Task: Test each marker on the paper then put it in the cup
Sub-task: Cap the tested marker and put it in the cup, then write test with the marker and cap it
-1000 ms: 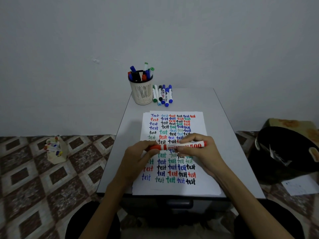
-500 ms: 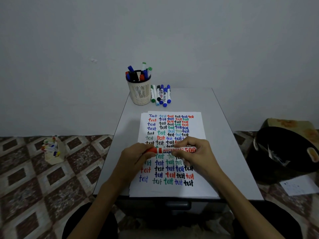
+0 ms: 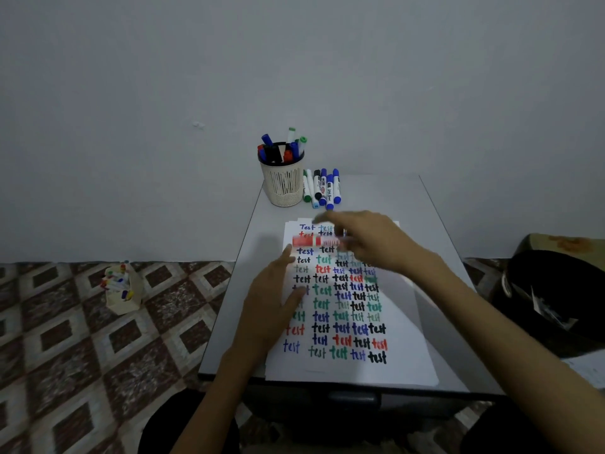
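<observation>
A red whiteboard marker (image 3: 306,241), capped and blurred by motion, hovers level over the far left part of the paper (image 3: 409,339), which is covered with several coloured "test" words. My right hand (image 3: 370,244) grips the marker at its right end, with the index finger stretched out. My left hand (image 3: 275,303) lies on the paper's left edge with straight fingers and holds nothing. The cream slotted cup (image 3: 284,185) stands at the table's far left with several markers in it. Just right of the cup lie several loose markers (image 3: 322,188).
The small grey table (image 3: 435,231) stands against a plain wall. On the tiled floor to the left sits a small box of coloured markers (image 3: 119,290). A black bag (image 3: 550,299) sits low on the right beside the table.
Both hands held the red marker over the middle of the paper. Now my left hand has let go and rests on the paper, while my right hand has carried the marker away toward the cup.
</observation>
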